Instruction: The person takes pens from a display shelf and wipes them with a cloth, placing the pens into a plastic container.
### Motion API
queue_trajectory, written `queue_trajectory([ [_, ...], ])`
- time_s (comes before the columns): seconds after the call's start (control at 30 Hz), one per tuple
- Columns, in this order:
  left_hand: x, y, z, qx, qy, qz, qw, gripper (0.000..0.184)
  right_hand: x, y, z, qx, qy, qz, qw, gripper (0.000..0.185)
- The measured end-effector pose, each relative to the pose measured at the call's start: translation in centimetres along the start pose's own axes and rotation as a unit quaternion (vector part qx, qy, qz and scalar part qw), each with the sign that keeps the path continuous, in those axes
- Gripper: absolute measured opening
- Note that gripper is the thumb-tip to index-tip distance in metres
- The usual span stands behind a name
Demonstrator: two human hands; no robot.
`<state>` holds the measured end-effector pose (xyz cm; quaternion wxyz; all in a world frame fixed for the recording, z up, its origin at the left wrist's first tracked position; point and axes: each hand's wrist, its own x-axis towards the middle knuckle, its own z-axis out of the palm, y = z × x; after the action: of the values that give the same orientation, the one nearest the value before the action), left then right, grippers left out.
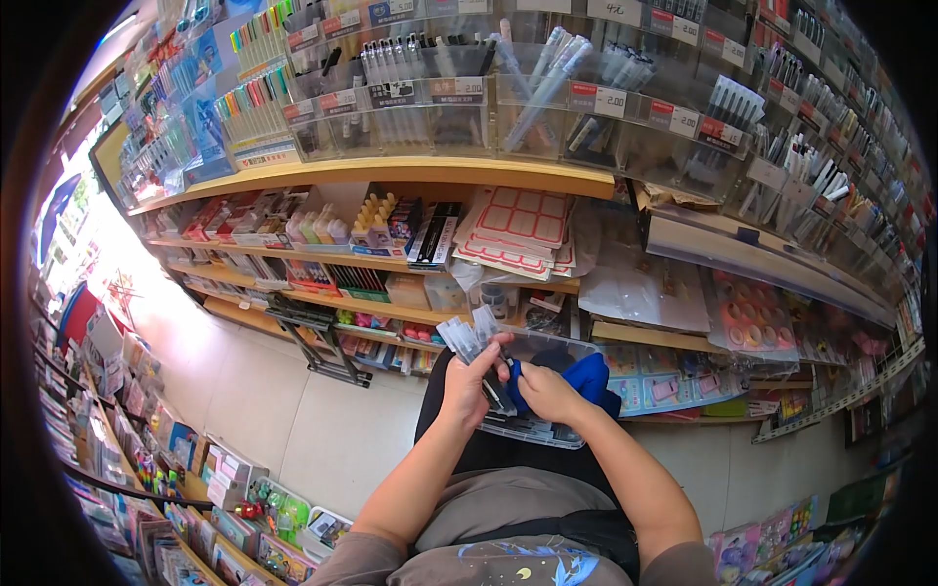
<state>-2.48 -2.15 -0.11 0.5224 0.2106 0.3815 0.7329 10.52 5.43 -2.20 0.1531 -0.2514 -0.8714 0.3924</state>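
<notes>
Both of my hands are low in the middle of the view, above my lap. My left hand (471,381) is closed around a bundle of pens (457,337) with clear and pale ends pointing up and away from me. Beside it, my right hand (549,393) is closed on a blue cloth (586,379), part of which also shows near the dark pen ends between the hands. Under the hands a clear plastic box (557,344) rests on my lap, with more dark pens in it. The cloth and my hands hide much of the box.
Ahead, clear acrylic racks of pens (401,73) with price tags stand on a wooden shelf (391,174). Lower shelves hold red-bordered label sheets (508,225) and boxed stationery. A black folding stand (318,337) is on the tiled floor. More goods (283,518) line the lower left.
</notes>
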Motion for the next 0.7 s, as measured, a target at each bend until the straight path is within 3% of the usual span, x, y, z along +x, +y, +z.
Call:
queue_trajectory([
  [0.13, 0.0, 0.3, 0.4, -0.085, 0.105, 0.08, 0.988, 0.025, 0.3, 0.1, 0.1, -0.027, -0.045, 0.024, 0.998, 0.026],
  [0.3, 0.2, 0.1, 0.6, -0.086, 0.113, 0.095, 0.985, 0.026, 0.0, 0.2, -0.6, -0.069, -0.018, 0.115, 0.991, 0.029],
  [0.4, 0.1, 0.0, 1.1, -0.075, 0.109, 0.101, 0.986, 0.025, -0.1, 1.0, -0.2, -0.103, 0.047, 0.132, 0.985, 0.026],
  [0.47, 0.1, -0.2, 0.6, -0.02, 0.09, 0.084, 0.992, 0.023, 0.7, 1.3, -0.3, -0.06, 0.174, 0.122, 0.975, 0.019],
  [0.5, 0.0, -0.3, 0.4, 0.008, 0.082, 0.076, 0.994, 0.021, 0.7, 1.4, -0.5, 0.118, 0.199, 0.13, 0.964, 0.018],
  [0.57, -0.2, -0.2, 0.5, 0.077, 0.053, 0.062, 0.994, 0.019, 0.8, 1.0, -1.2, 0.458, 0.227, 0.132, 0.849, 0.017],
  [0.6, -0.3, -0.1, 0.7, 0.111, 0.037, 0.055, 0.992, 0.017, 0.8, 1.0, -1.5, 0.51, 0.225, 0.125, 0.82, 0.02],
  [0.7, -0.1, -1.0, 0.8, 0.248, -0.013, -0.037, 0.968, 0.014, 0.6, 0.7, -1.7, 0.527, 0.202, 0.08, 0.822, 0.019],
])
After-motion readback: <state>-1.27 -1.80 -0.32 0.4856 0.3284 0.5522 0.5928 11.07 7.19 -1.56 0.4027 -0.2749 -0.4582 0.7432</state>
